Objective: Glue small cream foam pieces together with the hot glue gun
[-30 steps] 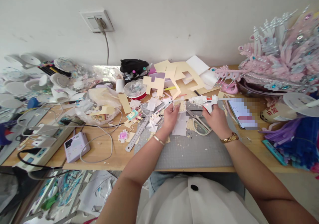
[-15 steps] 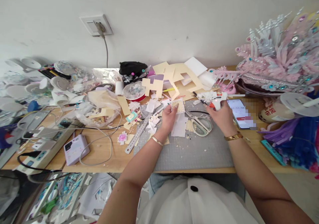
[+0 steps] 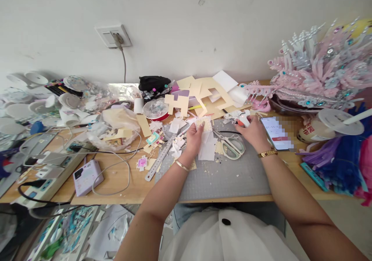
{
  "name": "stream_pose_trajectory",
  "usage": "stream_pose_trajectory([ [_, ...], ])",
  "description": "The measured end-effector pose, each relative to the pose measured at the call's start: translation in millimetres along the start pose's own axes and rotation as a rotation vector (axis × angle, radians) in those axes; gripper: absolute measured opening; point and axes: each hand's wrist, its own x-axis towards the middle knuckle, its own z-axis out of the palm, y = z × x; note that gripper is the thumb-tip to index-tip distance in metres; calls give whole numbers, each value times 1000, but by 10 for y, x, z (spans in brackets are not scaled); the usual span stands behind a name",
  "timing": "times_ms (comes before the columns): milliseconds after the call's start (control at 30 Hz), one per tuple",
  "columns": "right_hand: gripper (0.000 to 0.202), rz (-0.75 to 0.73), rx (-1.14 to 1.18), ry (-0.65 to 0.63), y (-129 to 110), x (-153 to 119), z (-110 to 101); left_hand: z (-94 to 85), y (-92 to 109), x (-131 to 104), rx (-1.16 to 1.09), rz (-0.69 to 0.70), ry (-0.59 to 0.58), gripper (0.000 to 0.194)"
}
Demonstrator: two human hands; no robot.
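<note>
My left hand (image 3: pixel 194 138) is closed, pinching a small cream card piece (image 3: pixel 205 123) between thumb and fingers above the grey cutting mat (image 3: pixel 221 179). Under it lies white paper (image 3: pixel 207 148). To the right, my right hand (image 3: pixel 255 132) wraps round a white hot glue gun (image 3: pixel 244 118) with an orange trigger, its nozzle end pointing left. My palm hides part of the gun's body. Between the hands, a pair of scissors (image 3: pixel 233 146) with pale handles rests on the mat. A steel ruler (image 3: pixel 160 159) lies left of my left wrist, among paper scraps.
Cut cream card sheets (image 3: pixel 203 88) are heaped at the back. A phone (image 3: pixel 275 133) and a lidded drink cup (image 3: pixel 316 131) stand right, near pink beaded crowns (image 3: pixel 310 75). Left are a plastic bag (image 3: pixel 116 127), a power strip (image 3: pixel 55 168), cables and a lilac device (image 3: pixel 87 177).
The glue gun in my right hand has moved slightly left and turned; its rear glue stick no longer shows. My left hand still holds the card piece, shifted slightly left. The view has tilted a little.
</note>
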Motion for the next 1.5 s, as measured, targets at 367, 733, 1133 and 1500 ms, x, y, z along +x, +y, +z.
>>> stream_pose_trajectory([
  [367,48,-222,-172,113,-90,-13,-36,58,44,-52,-65,-51,-160,35],
  [733,34,90,926,-426,-216,-228,24,84,132,-148,-88,-208,-458,37],
  [1133,33,303,1099,-615,-181,-254,2,87,89,-137,-103,-234,-483,43],
  [1500,35,334,1064,-608,-170,-250,2,77,39,-118,-75,-218,-475,41],
])
